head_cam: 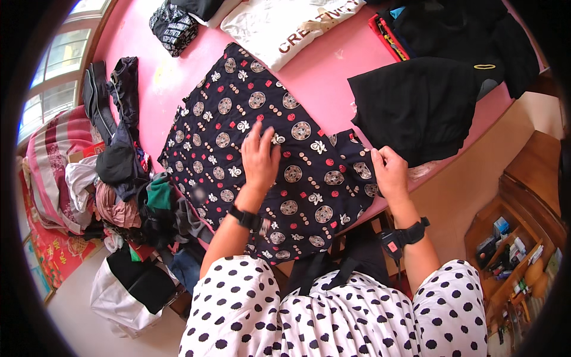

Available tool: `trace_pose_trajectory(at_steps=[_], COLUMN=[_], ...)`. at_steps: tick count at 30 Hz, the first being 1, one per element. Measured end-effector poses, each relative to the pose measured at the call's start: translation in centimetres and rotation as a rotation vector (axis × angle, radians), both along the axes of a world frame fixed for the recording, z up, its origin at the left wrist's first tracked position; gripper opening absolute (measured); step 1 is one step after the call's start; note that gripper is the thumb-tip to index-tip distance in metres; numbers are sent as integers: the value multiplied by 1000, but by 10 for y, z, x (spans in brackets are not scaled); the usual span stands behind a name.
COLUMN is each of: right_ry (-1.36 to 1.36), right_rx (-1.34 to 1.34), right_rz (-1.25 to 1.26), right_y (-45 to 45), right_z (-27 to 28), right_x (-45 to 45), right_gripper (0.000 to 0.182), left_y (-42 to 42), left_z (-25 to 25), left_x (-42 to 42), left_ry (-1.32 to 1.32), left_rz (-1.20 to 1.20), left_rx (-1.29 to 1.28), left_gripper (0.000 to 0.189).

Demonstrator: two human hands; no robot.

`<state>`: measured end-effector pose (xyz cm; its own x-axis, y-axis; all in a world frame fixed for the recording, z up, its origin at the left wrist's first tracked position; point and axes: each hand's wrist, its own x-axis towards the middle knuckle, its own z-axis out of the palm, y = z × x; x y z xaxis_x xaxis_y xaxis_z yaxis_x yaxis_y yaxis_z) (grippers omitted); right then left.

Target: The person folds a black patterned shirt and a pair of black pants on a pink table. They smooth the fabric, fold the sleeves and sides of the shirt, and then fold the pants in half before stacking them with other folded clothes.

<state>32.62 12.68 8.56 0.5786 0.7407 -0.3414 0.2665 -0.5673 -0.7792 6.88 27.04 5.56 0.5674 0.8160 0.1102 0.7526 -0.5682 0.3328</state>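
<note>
A dark navy garment (290, 178) printed with round medallions, red marks and white motifs lies spread over the pink tabletop (330, 89) and hangs over its near edge. Near its middle, my left hand (261, 156) is over the cloth with fingers apart, holding nothing. My right hand (389, 172) pinches the garment's right edge, by a short part like a sleeve, between thumb and curled fingers. Just beyond that hand lies a black folded cloth (415, 107). Each of my wrists wears a black strap.
At the far side lie a white printed shirt (285, 31) and a black-and-white patterned bundle (173, 29). More black clothes (446, 31) are stacked far right. Mixed clothes (120, 201) pile up at left, above a white bag (120, 299). A wooden shelf unit (499, 205) with small items stands at right.
</note>
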Motion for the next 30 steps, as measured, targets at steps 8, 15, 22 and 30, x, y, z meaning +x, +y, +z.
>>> trace_pose_trajectory(at_steps=[8,15,22,30], right_ry=[323,-56,-291,-386], right_rx=[76,-132,-137,-117], right_rz=[101,148,188,233], right_y=[-35,-39,-32,-33], right_z=[-11,12,46,76], right_x=[4,-10,-43,-85], right_gripper=[28,26,25,22], left_y=[110,183,201,233], left_z=[-13,-27,-31,-39], left_x=[35,53,87,45], left_ry=[-171,-331,141,-242], left_rz=[202,446,504,485], left_rx=[-35,-321,-303,-622], left_gripper=[20,19,32,22])
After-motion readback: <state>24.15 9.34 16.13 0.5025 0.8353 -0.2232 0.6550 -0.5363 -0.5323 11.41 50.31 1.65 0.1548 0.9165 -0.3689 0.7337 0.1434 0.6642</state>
